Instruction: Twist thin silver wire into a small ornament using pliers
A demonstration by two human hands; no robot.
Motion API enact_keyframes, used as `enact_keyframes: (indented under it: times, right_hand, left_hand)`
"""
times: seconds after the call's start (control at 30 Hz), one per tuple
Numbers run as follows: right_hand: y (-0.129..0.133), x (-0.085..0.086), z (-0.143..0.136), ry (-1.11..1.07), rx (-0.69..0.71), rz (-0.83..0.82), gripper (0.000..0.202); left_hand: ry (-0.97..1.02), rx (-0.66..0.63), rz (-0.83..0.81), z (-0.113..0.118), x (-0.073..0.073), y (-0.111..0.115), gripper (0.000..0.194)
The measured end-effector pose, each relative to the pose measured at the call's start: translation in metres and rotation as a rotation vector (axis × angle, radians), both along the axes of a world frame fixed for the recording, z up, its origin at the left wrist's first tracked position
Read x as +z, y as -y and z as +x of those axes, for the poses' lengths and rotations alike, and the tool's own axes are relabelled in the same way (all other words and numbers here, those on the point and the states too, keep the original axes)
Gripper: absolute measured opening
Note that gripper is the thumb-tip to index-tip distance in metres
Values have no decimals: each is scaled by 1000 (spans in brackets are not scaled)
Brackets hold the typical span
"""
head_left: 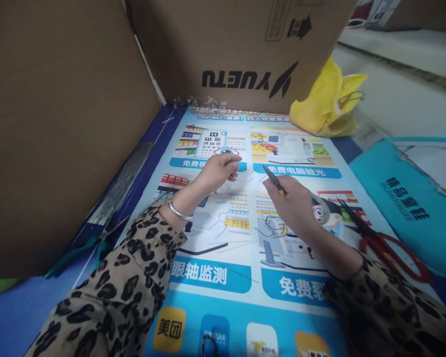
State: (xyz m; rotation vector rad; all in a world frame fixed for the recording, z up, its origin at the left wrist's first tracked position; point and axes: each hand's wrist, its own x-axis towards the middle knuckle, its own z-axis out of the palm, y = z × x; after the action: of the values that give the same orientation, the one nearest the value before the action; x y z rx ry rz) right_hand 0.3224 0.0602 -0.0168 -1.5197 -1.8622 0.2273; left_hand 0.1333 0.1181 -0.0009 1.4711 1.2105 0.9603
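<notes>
My left hand [223,171] is closed above the printed poster sheet [256,248], thumb and fingers pinched together. A fine, faint wire [248,173] curves out beside its fingertips. My right hand [292,198] is wrapped around a pair of pliers [273,178], whose dark pointed jaws aim up and left, toward the left hand but apart from it. Their handles are mostly hidden in the palm. Below the right hand lies a loose tangle of thin dark wire [273,225]. Loose wire pieces [223,243] are scattered over the sheet.
A bundle of straight wires [122,183] and a green-handled tool [87,253] lie left. Red-handled scissors [394,253] and a round spool [320,209] lie right. Cardboard walls [241,54] rise behind and left. A yellow bag [321,106] and turquoise box [412,208] stand right.
</notes>
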Motion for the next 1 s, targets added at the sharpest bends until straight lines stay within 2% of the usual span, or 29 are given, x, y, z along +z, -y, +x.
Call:
enact_keyframes:
  times: [0.1,0.2,0.3,0.47,0.57,0.7,1.0]
  right_hand:
    - [-4,4,3,32,-39,-23,26]
    - [-10,12,6,104,-54,-43,28]
    - [-18,23,7,198,-65,-44,29]
    - [-28,34,2,405,-110,-36,28]
    - [-28,34,-1,475,-83,-68,27]
    - [-24,31,-4,515,-57,-142,27]
    - [-23,33,-2,326,30,-256,30]
  left_hand:
    - [254,55,-157,2,1,10,16]
    - [429,73,-235,0,0,23,13]
    - [513,91,-218,-3,-1,35,13]
    - [637,214,-200,-2,-2,53,14]
    - [648,270,-219,2,-4,59,15]
    - [641,277,-203,6,-7,62,15]
    - [620,302,-239,7,-8,62,13]
